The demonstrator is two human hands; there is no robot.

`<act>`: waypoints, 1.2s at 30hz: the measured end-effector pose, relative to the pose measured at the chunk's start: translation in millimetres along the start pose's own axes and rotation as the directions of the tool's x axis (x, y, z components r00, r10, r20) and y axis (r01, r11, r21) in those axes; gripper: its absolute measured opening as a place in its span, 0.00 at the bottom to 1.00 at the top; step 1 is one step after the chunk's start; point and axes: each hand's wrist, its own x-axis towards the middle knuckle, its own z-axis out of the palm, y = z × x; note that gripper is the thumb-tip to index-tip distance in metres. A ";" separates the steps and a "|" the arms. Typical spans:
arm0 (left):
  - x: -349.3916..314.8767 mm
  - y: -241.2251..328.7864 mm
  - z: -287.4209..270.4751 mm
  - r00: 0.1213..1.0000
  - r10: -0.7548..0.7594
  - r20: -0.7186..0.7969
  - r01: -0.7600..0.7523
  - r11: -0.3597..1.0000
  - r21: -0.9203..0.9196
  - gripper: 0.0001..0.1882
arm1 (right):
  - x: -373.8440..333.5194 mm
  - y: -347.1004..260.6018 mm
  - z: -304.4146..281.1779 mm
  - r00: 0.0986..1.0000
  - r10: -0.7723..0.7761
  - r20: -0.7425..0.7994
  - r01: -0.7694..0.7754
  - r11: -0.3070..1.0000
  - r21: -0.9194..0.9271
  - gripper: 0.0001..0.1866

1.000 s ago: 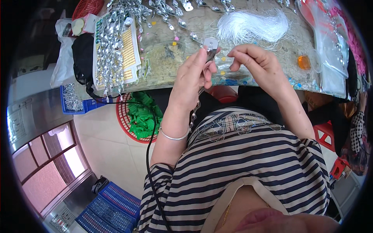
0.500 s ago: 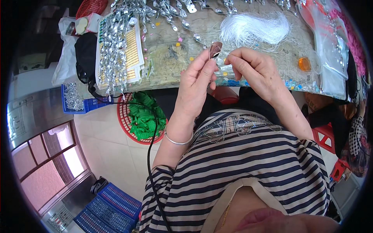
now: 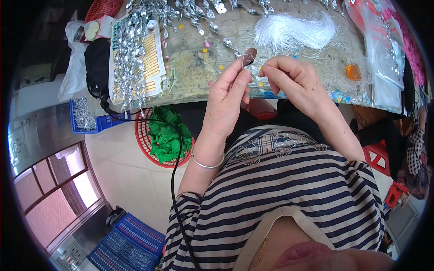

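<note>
My left hand [image 3: 227, 97] pinches a flat, shiny, mirror-like bead [image 3: 249, 55] upright between thumb and fingertips, just over the table's near edge. A thin pale line, seemingly thread, shows against the bead. To its right, my right hand [image 3: 296, 83] has its thumb and index finger pressed together, a short way from the bead; what they grip is too small to make out. Beyond my hands lies a loose bundle of white thread [image 3: 294, 31]. A string of silvery beads [image 3: 227, 42] runs on the table towards the bead in my left hand.
Strung silvery beads [image 3: 129, 58] hang over yellow-striped cards [image 3: 153, 58] at the left. An amber piece [image 3: 353, 72] and clear plastic bags [image 3: 379, 49] lie right. Below the table stand a red basket [image 3: 141, 135] of green pieces and a blue tray [image 3: 101, 123]. A black cable [image 3: 173, 180] crosses by my left arm.
The bead in my left hand has turned slightly, and its reflection looks different. Both hands stay in nearly the same place, the right still pinched. The whole view has shifted a little.
</note>
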 end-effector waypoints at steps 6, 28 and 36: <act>-1.7 0.0 -1.0 1.000 -0.011 0.005 0.011 1.000 -0.007 0.19 | 0.9 5.9 2.3 0.999 -0.037 -0.040 0.038 0.999 0.018 0.13; -4.8 -1.2 -1.9 1.000 0.016 0.006 -0.016 0.999 0.040 0.19 | -1.4 3.8 2.3 0.999 0.050 0.014 -0.050 0.999 -0.021 0.11; -6.3 0.8 -3.1 1.000 -0.019 0.006 0.019 1.000 0.005 0.18 | -1.4 4.7 4.0 0.999 0.033 0.015 -0.033 0.999 -0.029 0.11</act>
